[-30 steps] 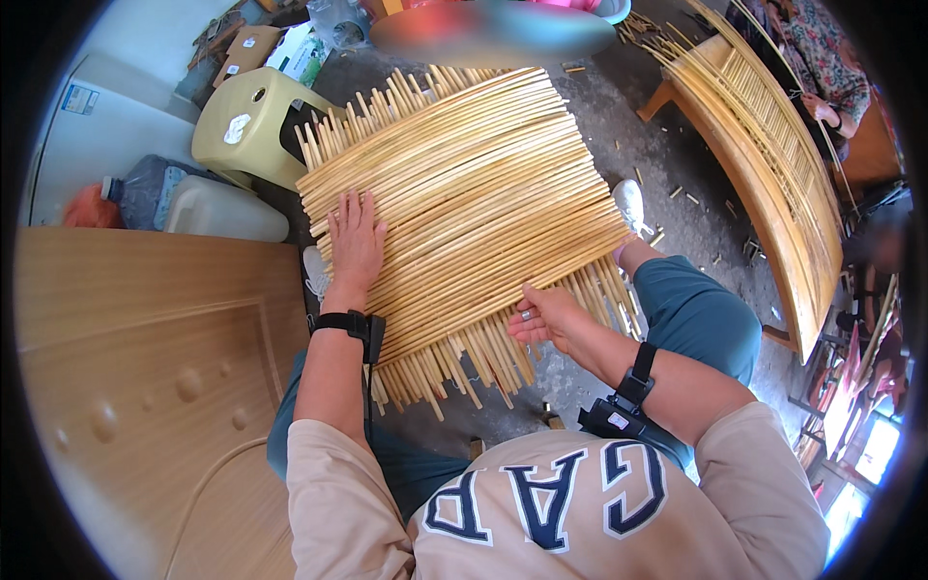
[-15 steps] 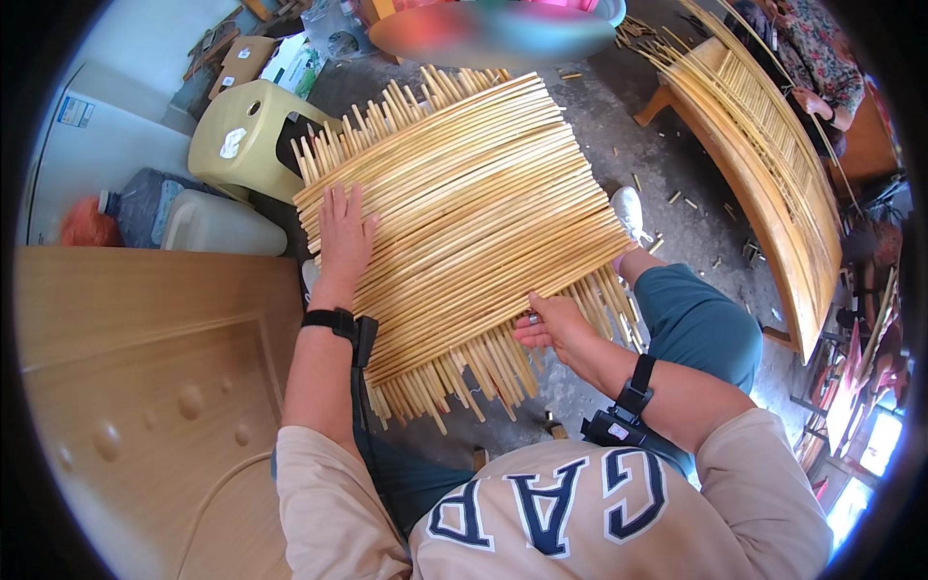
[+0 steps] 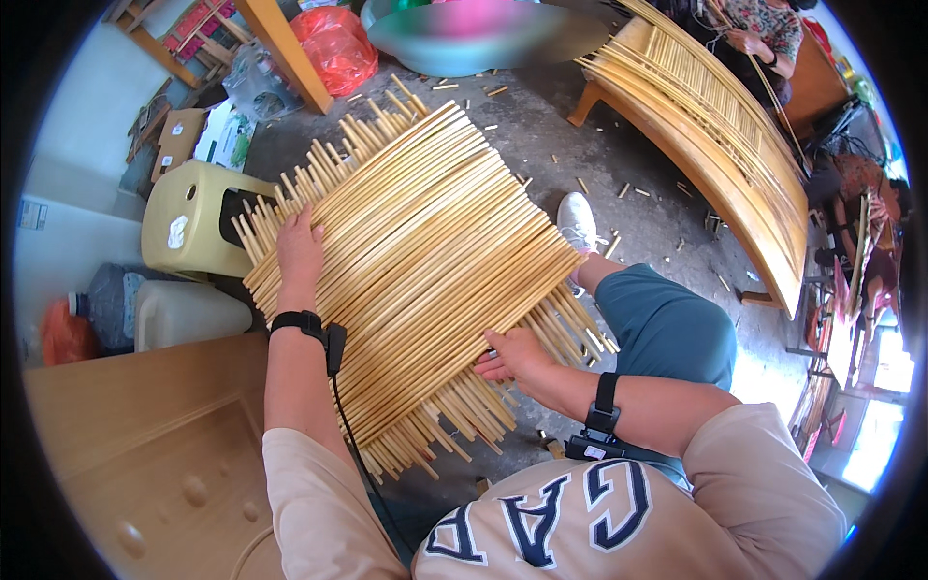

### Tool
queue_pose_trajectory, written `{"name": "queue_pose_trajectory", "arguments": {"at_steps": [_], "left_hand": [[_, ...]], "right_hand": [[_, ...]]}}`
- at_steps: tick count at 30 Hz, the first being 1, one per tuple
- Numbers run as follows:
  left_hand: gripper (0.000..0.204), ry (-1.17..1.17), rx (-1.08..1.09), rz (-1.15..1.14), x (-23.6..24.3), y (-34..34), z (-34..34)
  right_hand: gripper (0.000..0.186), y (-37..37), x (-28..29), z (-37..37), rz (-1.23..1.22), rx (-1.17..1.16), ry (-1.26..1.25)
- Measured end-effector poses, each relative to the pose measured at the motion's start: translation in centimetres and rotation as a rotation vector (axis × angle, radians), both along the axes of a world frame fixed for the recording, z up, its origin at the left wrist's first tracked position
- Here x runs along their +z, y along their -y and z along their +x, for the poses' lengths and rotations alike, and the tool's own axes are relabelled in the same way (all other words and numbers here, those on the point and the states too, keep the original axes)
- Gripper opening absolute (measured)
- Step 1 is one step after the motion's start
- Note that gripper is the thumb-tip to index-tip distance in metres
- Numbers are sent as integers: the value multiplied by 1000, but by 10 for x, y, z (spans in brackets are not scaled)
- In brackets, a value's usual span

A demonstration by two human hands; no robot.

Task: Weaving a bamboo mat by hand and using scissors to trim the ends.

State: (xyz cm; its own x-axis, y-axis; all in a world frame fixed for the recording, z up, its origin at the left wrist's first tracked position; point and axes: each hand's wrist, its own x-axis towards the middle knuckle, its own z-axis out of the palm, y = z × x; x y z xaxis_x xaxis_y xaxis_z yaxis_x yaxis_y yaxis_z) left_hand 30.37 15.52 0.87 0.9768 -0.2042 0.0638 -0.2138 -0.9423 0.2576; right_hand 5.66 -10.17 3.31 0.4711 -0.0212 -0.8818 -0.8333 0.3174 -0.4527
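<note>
Plainly between both grips (image 3: 302, 253) (image 3: 514, 356), layered sticks (image 3: 425, 261)

Teal basin (image 3: 440, 66) — partly blurred, co-worker (image 3: 770, 31) — cut off

place: small craft workshop
floor (image 3: 527, 142): dark, stick offcuts (image 3: 497, 92) scattered about
middle: layered panel of thin sticks (image 3: 416, 251)
far right: long wooden bench (image 3: 768, 237) bearing loose canes (image 3: 715, 106), co-worker (image 3: 764, 24) beside it
left: plastic stool (image 3: 188, 217), white jug (image 3: 193, 314), cardboard box (image 3: 177, 143)
</note>
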Motion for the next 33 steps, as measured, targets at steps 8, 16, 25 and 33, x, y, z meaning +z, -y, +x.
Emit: {"name": "queue_pose_trajectory", "arguments": {"at_steps": [8,16,25,33], "left_hand": [[31,89,39,-41,8,7,-6],[8,43,143,-104,12,4,-5],[6,255,45,-152,35,7,-50],[10,229,-62,-165,34,29,-124]], "right_hand": [[35,-1,-2,-2,19,-34,20],[32,-3,-2,-1,6,-54,15],[29,-2,0,2,22,19,51],[30,-3,2,2,54,-58,75]]}}
